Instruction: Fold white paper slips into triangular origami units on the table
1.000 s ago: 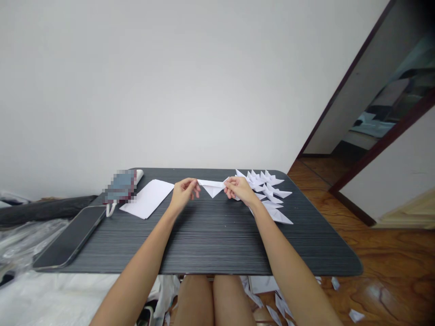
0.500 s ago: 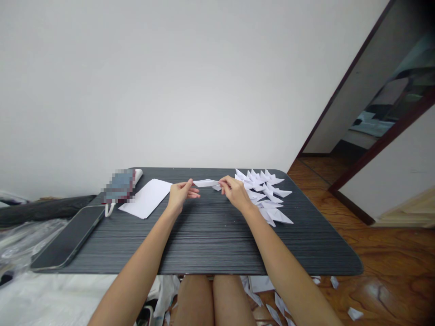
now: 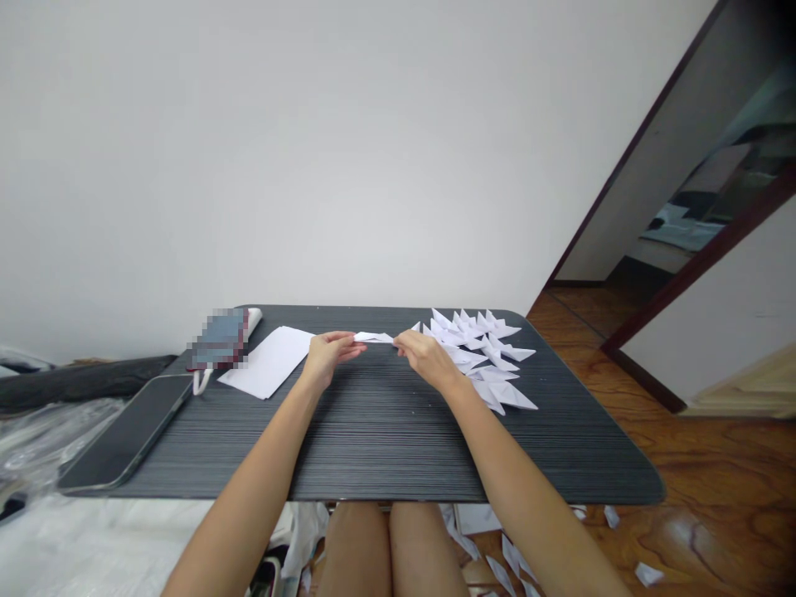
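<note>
A narrow strip of folded white paper is stretched level between my two hands, above the far half of the dark table. My left hand pinches its left end between thumb and fingers. At the other end, the fingertips of my right hand are closed on the paper. Just right of that hand, and partly behind it, several folded white paper boats sit clustered together. A stack of flat white paper sheets lies left of my left hand.
On the table's left are a dark phone-like device and a blurred object with a white cable. A white wall rises behind the table. Paper scraps lie on the wooden floor, with plastic wrapping at left.
My right hand has shifted slightly left and down, closer to my left hand. The folded paper is tilted differently, and my left fingers are now straighter alongside it.
</note>
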Tool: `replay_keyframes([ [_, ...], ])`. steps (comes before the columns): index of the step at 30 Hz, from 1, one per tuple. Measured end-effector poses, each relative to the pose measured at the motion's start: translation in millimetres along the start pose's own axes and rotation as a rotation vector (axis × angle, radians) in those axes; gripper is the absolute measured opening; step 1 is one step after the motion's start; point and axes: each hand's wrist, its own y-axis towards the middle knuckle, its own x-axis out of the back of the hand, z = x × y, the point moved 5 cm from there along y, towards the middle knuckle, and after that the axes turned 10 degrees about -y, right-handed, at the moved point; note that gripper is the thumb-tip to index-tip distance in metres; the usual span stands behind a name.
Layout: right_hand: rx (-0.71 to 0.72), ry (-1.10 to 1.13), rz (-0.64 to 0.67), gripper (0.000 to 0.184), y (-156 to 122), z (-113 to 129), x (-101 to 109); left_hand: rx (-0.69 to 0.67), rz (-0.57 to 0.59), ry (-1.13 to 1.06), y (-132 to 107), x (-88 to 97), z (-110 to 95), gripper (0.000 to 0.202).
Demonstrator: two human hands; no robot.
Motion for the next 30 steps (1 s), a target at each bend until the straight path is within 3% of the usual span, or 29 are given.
replay_keyframes([
  [5,0.017,0.026,-0.038,0.021,1,4,5,0.116,-0.001,-0.056,4,0.1,9,0.005],
  [12,-0.021,0.04,-0.054,0.021,1,1,6,-0.038,0.072,0.063,-1,-4.7,6,0.019],
  [16,-0.02,0.068,-0.063,0.02,2,2,4,-0.113,0.012,0.0,-2,-2.9,1,0.016],
  [18,-0.008,0.08,-0.07,0.021,2,3,4,-0.068,-0.037,-0.059,0,-0.3,2,0.011],
  [21,-0.006,0.079,-0.096,0.021,2,4,5,0.118,-0.1,-0.169,2,2.9,11,0.002],
  [26,-0.019,0.059,-0.137,0.022,1,2,4,0.385,-0.04,-0.309,-1,-3.4,21,0.008],
  [28,-0.032,0.072,-0.165,0.022,1,1,4,0.367,-0.046,-0.325,0,-4.6,20,0.01],
  [30,-0.054,0.106,-0.206,0.022,1,-1,4,0.25,-0.077,-0.313,1,-3.9,16,0.01],
])
